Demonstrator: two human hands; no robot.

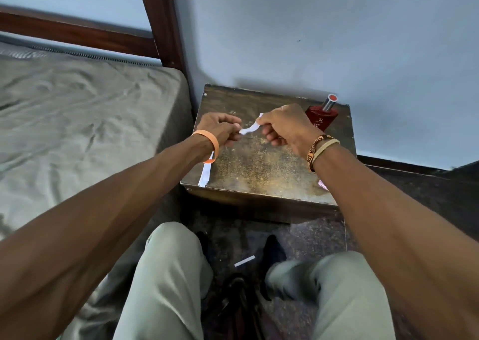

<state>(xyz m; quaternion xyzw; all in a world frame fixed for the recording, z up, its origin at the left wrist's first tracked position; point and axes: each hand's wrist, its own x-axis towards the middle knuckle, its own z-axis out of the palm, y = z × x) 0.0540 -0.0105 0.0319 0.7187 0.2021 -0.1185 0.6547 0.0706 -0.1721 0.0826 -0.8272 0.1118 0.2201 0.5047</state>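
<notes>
Both hands up over the tabletop (259, 163), working one small white paper strip (250, 128) between them. The left hand (220, 130) pinches the strip's lower-left end, fingers curled in. The right hand (282, 127) pinches the upper-right end, the other fingers curled under. The strip is bent and wavy, held in the air just above the tabletop's back half and not touching the surface. The hands are close together, with only the strip's short length between them.

Orange wristband (211, 142) on the left wrist, woven bracelets (321, 148) on the right.

Other stuff:
- Red perfume bottle (322, 115) with a silver cap stands at the back right corner of the tabletop, just behind the right hand and partly hidden by it.
- More white paper (206, 172) lies along the tabletop's left edge, partly under the left wrist — can't tell how many sheets.
- Pink scrap (322, 184) at the front right edge, mostly hidden by the right forearm.
- Another white strip (244, 261) lies on the floor between the person's feet, well apart from the hands.
- Bed (77, 106) with a wrinkled grey-green sheet sits directly left of the tabletop, its dark wood frame against the wall.
</notes>
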